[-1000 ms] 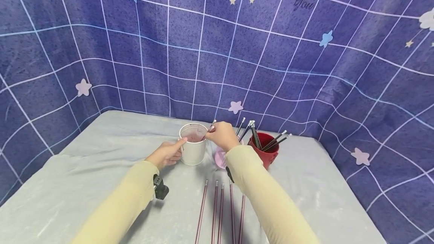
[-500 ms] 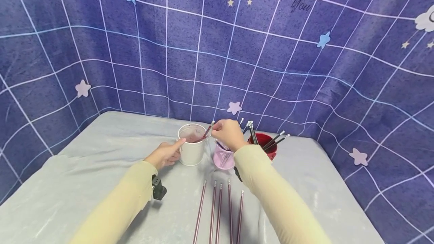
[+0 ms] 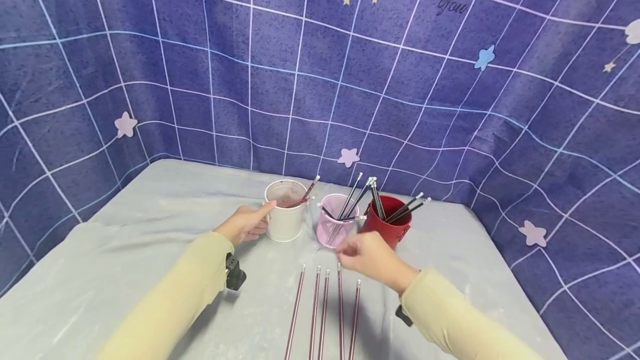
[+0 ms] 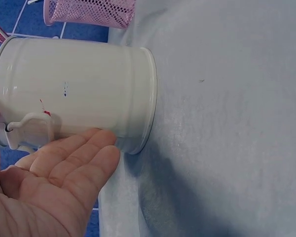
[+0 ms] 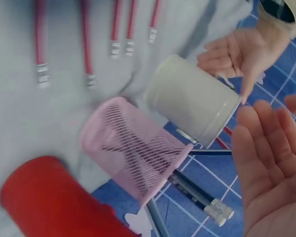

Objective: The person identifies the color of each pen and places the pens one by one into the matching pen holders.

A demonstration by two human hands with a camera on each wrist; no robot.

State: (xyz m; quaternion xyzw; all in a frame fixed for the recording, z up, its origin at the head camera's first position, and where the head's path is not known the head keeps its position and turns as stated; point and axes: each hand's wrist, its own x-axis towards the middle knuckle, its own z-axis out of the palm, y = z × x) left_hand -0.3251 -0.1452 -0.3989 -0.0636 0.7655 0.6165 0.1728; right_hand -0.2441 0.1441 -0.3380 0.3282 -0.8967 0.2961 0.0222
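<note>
A white metal bucket (image 3: 285, 223) with dark red pencils (image 3: 311, 188) leaning in it stands upright on the grey cloth. My left hand (image 3: 246, 223) rests against its left side, thumb at the rim and fingers fairly straight; the left wrist view shows the fingers beside the handle (image 4: 30, 123). My right hand (image 3: 372, 257) holds nothing, its fingers loosely bent, in front of the pink mesh cup (image 3: 327, 232). Below it, several dark red pencils (image 3: 324, 315) lie side by side, eraser ends away from me.
Black pencils (image 3: 351, 196) stand in the pink cup, one slanting low across its rim. To its right, a red bucket (image 3: 395, 232) holds more black pencils (image 3: 378, 204). A blue gridded curtain (image 3: 280, 71) hangs behind the cloth-covered table (image 3: 150, 226).
My right hand let go of a dark red pencil in the white bucket, then moved right and toward me, above the pencils lying on the cloth. My left hand stayed at the bucket.
</note>
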